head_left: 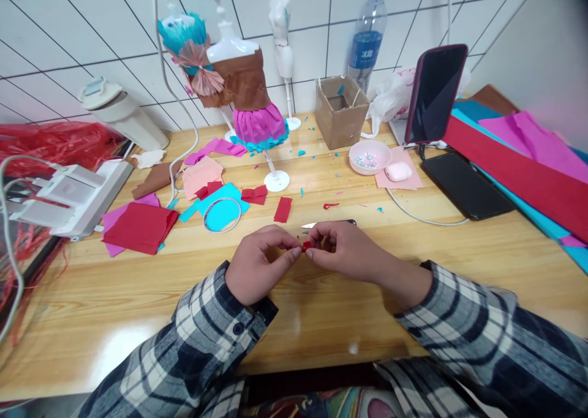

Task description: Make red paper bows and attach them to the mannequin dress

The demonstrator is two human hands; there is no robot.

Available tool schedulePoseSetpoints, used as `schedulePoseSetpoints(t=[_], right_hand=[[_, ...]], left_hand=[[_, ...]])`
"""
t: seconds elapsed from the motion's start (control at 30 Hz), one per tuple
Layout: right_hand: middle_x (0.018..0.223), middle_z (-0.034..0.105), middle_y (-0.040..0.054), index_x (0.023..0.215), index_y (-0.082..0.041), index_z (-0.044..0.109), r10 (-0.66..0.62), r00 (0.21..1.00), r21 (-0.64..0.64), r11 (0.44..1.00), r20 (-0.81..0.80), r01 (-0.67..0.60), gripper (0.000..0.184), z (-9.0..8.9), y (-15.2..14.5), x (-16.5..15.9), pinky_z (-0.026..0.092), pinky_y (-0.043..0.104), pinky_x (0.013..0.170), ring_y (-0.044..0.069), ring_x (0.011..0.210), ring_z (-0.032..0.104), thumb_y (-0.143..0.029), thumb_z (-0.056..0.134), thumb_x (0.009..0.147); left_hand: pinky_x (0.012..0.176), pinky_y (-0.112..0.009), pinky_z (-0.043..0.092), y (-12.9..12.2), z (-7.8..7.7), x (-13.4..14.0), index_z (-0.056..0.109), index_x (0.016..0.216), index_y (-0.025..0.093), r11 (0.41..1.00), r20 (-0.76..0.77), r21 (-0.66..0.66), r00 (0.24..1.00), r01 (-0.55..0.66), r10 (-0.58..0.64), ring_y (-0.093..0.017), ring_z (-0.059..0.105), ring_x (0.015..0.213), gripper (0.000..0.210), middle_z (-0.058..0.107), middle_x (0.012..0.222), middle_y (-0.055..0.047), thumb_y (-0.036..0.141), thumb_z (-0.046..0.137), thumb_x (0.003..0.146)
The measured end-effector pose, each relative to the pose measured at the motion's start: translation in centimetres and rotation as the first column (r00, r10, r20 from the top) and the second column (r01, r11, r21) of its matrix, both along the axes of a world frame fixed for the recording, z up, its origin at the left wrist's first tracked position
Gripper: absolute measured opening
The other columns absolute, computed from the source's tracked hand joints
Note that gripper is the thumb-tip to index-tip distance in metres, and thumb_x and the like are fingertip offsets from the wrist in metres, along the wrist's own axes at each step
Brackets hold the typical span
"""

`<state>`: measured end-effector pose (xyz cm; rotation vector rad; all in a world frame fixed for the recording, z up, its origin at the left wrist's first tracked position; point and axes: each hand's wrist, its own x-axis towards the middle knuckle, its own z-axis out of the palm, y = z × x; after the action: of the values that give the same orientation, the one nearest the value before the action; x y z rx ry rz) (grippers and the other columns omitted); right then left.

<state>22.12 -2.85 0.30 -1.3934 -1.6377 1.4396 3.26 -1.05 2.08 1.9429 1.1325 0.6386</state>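
Between my fingertips is a small piece of red crepe paper (306, 246), pinched from both sides. My left hand (261, 262) grips its left end with thumb and forefinger. On the other end, my right hand (346, 250) pinches with thumb and curled fingers. Partly hidden behind my right hand lies a pair of scissors (310, 225), blades to the left. A red paper strip (283, 209) rests just beyond my hands, with another red piece (254, 195) and a twisted red scrap (331, 206) nearby.
Dress-form stands, one in a brown and magenta paper outfit (260, 117), stand at the back. A cardboard box (340, 114), a bowl of beads (369, 157), a bottle (367, 44) and a propped phone (436, 93) are right. A silver ring (204, 216) and folded red paper (141, 228) lie left.
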Motion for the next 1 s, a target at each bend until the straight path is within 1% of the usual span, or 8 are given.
schedulePoseSetpoints(t=[0.1, 0.23, 0.33, 0.5, 0.63, 0.8, 0.93, 1.0], right_hand=[[0.059, 0.051, -0.0051, 0.075, -0.017, 0.059, -0.022, 0.999, -0.055, 0.998, -0.043, 0.020, 0.007, 0.12, -0.03, 0.03, 0.041, 0.019, 0.049, 0.007, 0.054, 0.047, -0.023, 0.064, 0.074], [0.064, 0.051, -0.0043, 0.080, -0.018, 0.059, -0.099, 0.975, -0.228, 0.972, -0.197, 0.052, 0.020, 0.40, -0.06, -0.01, 0.047, 0.020, 0.043, 0.008, 0.052, 0.048, -0.035, 0.066, 0.074], [0.065, 0.050, -0.0049, 0.081, -0.017, 0.059, -0.138, 0.955, -0.298, 0.953, -0.262, 0.056, 0.022, 0.40, -0.06, -0.15, 0.047, 0.019, 0.041, 0.007, 0.051, 0.046, -0.034, 0.070, 0.071], [0.060, 0.047, -0.0065, 0.077, -0.016, 0.057, -0.161, 0.933, -0.342, 0.939, -0.322, 0.045, 0.019, 0.30, -0.11, -0.33, 0.049, 0.019, 0.042, 0.005, 0.048, 0.045, -0.030, 0.069, 0.072], [0.059, 0.047, -0.0079, 0.077, -0.017, 0.056, -0.131, 0.940, -0.382, 0.924, -0.314, 0.001, 0.012, 0.40, -0.15, -0.25, 0.047, 0.017, 0.042, 0.003, 0.043, 0.045, -0.023, 0.065, 0.072], [0.058, 0.046, -0.0086, 0.076, -0.017, 0.056, -0.107, 0.948, -0.375, 0.927, -0.298, -0.013, 0.011, 0.36, -0.10, -0.20, 0.047, 0.017, 0.041, 0.004, 0.044, 0.045, -0.021, 0.064, 0.070], [0.059, 0.045, -0.0084, 0.076, -0.018, 0.056, -0.099, 0.952, -0.362, 0.932, -0.288, -0.013, 0.010, 0.20, -0.08, -0.30, 0.048, 0.018, 0.040, 0.004, 0.045, 0.044, -0.022, 0.064, 0.071], [0.059, 0.045, -0.0075, 0.076, -0.018, 0.056, -0.086, 0.962, -0.335, 0.942, -0.260, -0.006, 0.010, 0.10, -0.14, -0.41, 0.048, 0.018, 0.041, 0.005, 0.047, 0.045, -0.024, 0.064, 0.072]], left_hand=[[0.070, -0.028, 0.049, 0.05, -0.02, -0.02, 0.070, 0.073, 0.016, 1.000, 0.001, 0.018, 1.000, -0.004, 0.004, -0.016, 0.062, 0.073, 0.012, 0.067, 0.076, -0.005, 0.024, 0.064, 0.079], [0.067, -0.027, 0.049, 0.02, -0.04, -0.04, 0.071, 0.072, 0.016, 0.996, 0.024, 0.079, 0.999, -0.048, 0.047, -0.015, 0.062, 0.070, 0.013, 0.067, 0.074, -0.005, 0.026, 0.066, 0.078], [0.065, -0.026, 0.049, -0.08, -0.05, -0.04, 0.071, 0.070, 0.016, 0.991, 0.031, 0.110, 0.997, -0.074, 0.071, -0.015, 0.062, 0.068, 0.013, 0.067, 0.072, -0.004, 0.025, 0.067, 0.078], [0.064, -0.025, 0.049, -0.15, -0.13, -0.02, 0.071, 0.071, 0.017, 0.990, 0.040, 0.129, 0.998, -0.057, 0.052, -0.014, 0.061, 0.067, 0.012, 0.066, 0.070, -0.004, 0.026, 0.067, 0.078], [0.066, -0.026, 0.049, -0.23, -0.02, 0.04, 0.071, 0.073, 0.017, 0.992, 0.032, 0.119, 0.999, -0.047, 0.043, -0.015, 0.062, 0.068, 0.012, 0.067, 0.072, -0.004, 0.026, 0.066, 0.080], [0.068, -0.027, 0.048, -0.30, 0.29, 0.14, 0.068, 0.071, 0.017, 0.994, 0.023, 0.106, 0.999, -0.031, 0.029, -0.016, 0.062, 0.070, 0.014, 0.067, 0.073, -0.004, 0.026, 0.064, 0.080], [0.074, -0.029, 0.049, -0.25, 0.23, 0.11, 0.070, 0.086, 0.017, 0.998, 0.011, 0.061, 1.000, -0.028, 0.027, -0.017, 0.062, 0.077, 0.015, 0.068, 0.081, -0.005, 0.029, 0.064, 0.081], [0.077, -0.030, 0.049, -0.24, 0.14, 0.15, 0.070, 0.087, 0.018, 0.998, 0.032, 0.044, 0.999, -0.038, 0.036, -0.018, 0.063, 0.080, 0.016, 0.069, 0.084, -0.005, 0.031, 0.066, 0.080]])
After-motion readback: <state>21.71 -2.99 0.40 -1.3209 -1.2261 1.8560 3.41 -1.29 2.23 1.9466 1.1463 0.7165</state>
